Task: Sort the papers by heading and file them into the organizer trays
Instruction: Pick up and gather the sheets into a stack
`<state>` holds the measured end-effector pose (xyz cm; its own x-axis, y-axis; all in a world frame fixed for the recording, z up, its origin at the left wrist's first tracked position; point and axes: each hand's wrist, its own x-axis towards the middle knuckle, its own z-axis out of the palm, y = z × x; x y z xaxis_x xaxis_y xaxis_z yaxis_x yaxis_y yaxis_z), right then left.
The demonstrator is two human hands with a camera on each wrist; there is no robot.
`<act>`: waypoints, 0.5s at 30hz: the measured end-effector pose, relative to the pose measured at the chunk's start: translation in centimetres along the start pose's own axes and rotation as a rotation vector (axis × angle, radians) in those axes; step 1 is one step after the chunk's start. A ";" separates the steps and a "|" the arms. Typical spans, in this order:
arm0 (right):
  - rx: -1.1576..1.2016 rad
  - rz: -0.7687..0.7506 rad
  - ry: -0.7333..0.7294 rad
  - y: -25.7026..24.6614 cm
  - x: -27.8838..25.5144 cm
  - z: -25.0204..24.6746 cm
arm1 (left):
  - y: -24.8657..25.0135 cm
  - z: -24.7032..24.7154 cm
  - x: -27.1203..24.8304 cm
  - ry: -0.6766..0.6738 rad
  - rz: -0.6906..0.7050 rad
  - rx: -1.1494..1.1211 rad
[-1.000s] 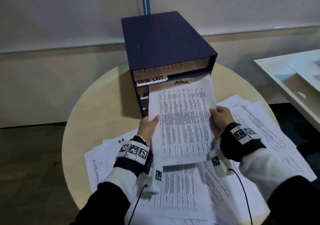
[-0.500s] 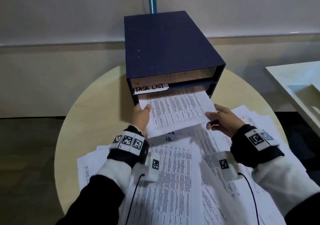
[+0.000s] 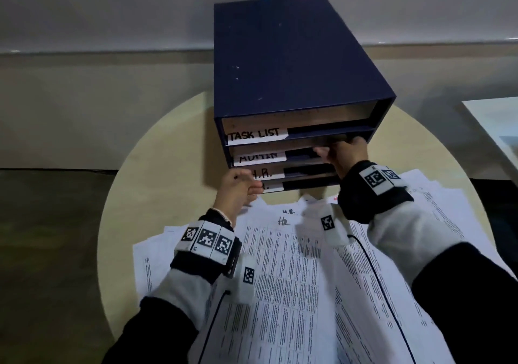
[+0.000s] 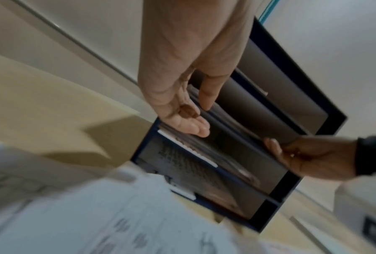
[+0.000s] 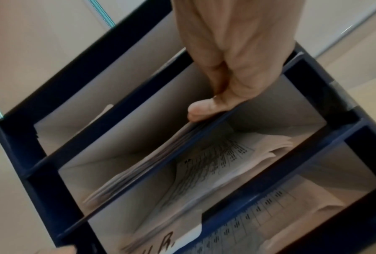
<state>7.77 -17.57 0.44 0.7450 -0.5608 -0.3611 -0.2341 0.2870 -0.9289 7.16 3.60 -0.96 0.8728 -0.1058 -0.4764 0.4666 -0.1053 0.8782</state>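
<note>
Paper stack (image 5: 152, 165) in the organizer (image 3: 294, 64) tray marked ADMIN is pressed flush by the right hand's (image 3: 346, 155) straight fingers, squaring it, while the left hand (image 3: 236, 192) hangs relaxed, grasping nothing.

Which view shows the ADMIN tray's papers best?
Right wrist: it looks into the ADMIN tray, showing its stacked papers under the right hand. Head shows only the tray's label; left wrist is blurred and dark.

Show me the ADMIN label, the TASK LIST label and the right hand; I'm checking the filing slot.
ADMIN label (image 3: 259, 157): head view, middle of the strip.
TASK LIST label (image 3: 256, 135): head view, on the lettering.
Right hand (image 3: 346, 155): head view, back of the hand.
</note>
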 end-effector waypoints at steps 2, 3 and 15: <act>0.017 0.027 0.040 0.3 0.7 0.4 | -0.9 -0.5 0.5 0.032 0.012 0.067; -0.013 0.045 0.038 0.4 1.1 0.5 | -1.5 -0.7 0.8 0.052 0.024 0.093; -0.238 -0.133 0.064 5.1 -4.8 -3.1 | -7.6 -3.1 0.2 -0.145 0.094 1.203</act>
<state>1.06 -15.78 -2.84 0.7400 -0.6313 -0.2321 -0.2823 0.0217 -0.9591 4.23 7.42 -7.65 0.8361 -0.2636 -0.4811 -0.0954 -0.9335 0.3457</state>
